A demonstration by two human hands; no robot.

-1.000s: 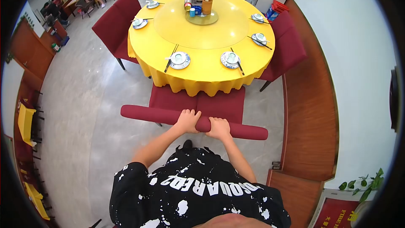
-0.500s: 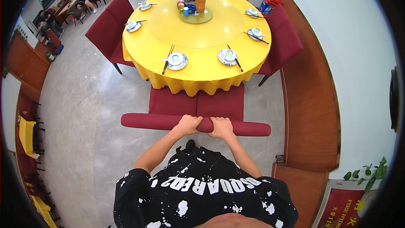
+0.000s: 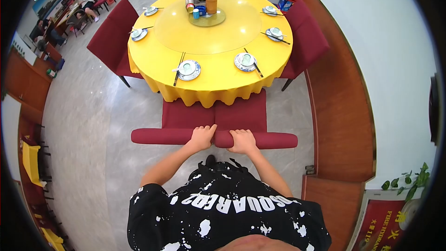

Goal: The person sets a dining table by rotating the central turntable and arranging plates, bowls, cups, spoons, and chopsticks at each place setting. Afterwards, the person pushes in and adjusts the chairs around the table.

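Note:
Two dark red upholstered chairs stand side by side at the near side of a round table, their backs toward me. My left hand (image 3: 202,138) is closed over the top of the left chair's back (image 3: 158,135), near its inner end. Beside it, my right hand (image 3: 242,141) grips the top of the right chair's back (image 3: 277,141). A narrow seam parts the two backs between my hands. The front of both seats reaches under the yellow tablecloth (image 3: 204,96).
Plates with bowls (image 3: 189,70) and chopsticks ring the table. A turntable (image 3: 207,20) carries a wooden holder (image 3: 211,4) and cans. More red chairs flank the table (image 3: 113,42). A wood-panelled wall (image 3: 341,107) runs along the right. People sit far off at the upper left.
My left hand has shifted slightly left, away from my right hand, and the seam between the chair backs shows more. The table has slid a little left in view.

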